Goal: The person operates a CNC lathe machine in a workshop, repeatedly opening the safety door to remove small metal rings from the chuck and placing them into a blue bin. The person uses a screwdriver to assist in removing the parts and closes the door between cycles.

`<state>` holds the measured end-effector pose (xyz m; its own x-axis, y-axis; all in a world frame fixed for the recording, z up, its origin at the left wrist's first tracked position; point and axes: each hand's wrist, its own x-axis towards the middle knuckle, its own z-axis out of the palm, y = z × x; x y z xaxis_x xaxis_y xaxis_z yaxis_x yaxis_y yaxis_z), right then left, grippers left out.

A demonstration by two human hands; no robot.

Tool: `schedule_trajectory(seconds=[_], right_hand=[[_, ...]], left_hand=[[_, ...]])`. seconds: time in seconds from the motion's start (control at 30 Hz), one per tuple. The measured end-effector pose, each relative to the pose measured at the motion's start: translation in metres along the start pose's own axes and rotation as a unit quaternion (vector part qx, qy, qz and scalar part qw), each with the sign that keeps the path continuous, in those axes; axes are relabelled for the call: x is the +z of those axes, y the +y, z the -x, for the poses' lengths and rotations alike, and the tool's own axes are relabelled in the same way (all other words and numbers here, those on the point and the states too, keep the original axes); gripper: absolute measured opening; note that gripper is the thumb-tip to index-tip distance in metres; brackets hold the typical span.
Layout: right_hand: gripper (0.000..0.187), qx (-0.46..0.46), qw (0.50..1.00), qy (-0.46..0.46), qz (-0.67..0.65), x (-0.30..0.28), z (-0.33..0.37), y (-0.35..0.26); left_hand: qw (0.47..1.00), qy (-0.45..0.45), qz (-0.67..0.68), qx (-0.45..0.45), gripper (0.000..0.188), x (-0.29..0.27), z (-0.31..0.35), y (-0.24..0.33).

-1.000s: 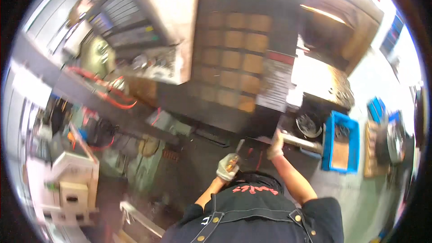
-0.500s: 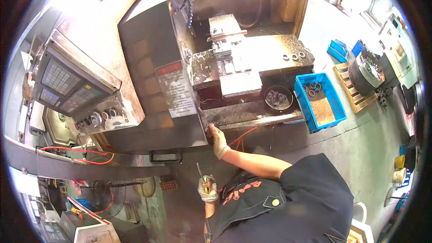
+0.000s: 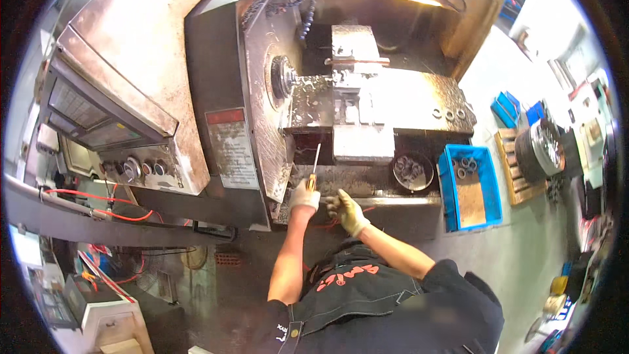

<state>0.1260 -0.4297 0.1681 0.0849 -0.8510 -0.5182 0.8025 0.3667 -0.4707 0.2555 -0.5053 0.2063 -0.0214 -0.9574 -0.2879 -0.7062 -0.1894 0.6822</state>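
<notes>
My gloved left hand [image 3: 304,196] is closed around the yellow handle of a screwdriver [image 3: 315,168], whose thin metal shaft points up and away into the open front of a lathe. Close beside it on the right, my gloved right hand [image 3: 350,214] holds nothing, fingers apart and slightly bent, in front of the machine's lower front edge. Ahead of the left hand, the round chuck [image 3: 283,77] shows on the headstock wall. The tool slide [image 3: 364,142] stands to its right, dusted with chips. The sliding door [image 3: 219,85] is at the left of the opening.
A round pan [image 3: 413,172] of metal rings sits inside the machine's front. Several rings [image 3: 449,115] lie on the ledge above it. At right stands a blue crate [image 3: 473,223] with rings inside, then a wooden pallet [image 3: 511,167]. The control panel [image 3: 92,108] juts out at left.
The door has slid left, baring the chuck. My right hand has let go of the door's edge. My left hand has risen with the screwdriver to the machine's opening. The view has shifted.
</notes>
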Motion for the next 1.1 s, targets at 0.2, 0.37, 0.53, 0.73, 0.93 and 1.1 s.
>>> schedule_trajectory(seconds=[0.2, 0.37, 0.53, 0.73, 0.93, 1.1], right_hand=[[0.041, -0.008, 0.998, -0.005, 0.061, -0.041, 0.006, -0.035], [0.038, 0.013, 0.991, 0.002, 0.13, -0.037, 0.003, -0.055], [0.029, 0.022, 0.994, -0.065, 0.079, 0.016, -0.005, -0.089], [0.029, 0.082, 0.956, -0.167, 0.229, 0.071, -0.096, -0.139], [0.023, -0.146, 0.985, -0.053, 0.073, 0.08, -0.348, -0.184], [0.03, -0.179, 0.948, 0.107, 0.241, 0.17, -0.377, -0.175]], left_hand=[[1.0, 0.005, -0.02, -0.018, 0.021, 0.004, -0.085, 0.042], [0.999, 0.026, -0.011, -0.026, 0.032, 0.009, -0.092, 0.05], [0.999, 0.024, 0.033, -0.025, 0.029, 0.011, -0.081, 0.046], [0.993, 0.076, 0.083, -0.029, 0.027, 0.0, -0.061, 0.029], [0.997, 0.067, 0.03, -0.002, 0.029, -0.004, -0.071, 0.061], [0.989, 0.071, -0.062, -0.118, 0.033, -0.046, -0.058, 0.06]])
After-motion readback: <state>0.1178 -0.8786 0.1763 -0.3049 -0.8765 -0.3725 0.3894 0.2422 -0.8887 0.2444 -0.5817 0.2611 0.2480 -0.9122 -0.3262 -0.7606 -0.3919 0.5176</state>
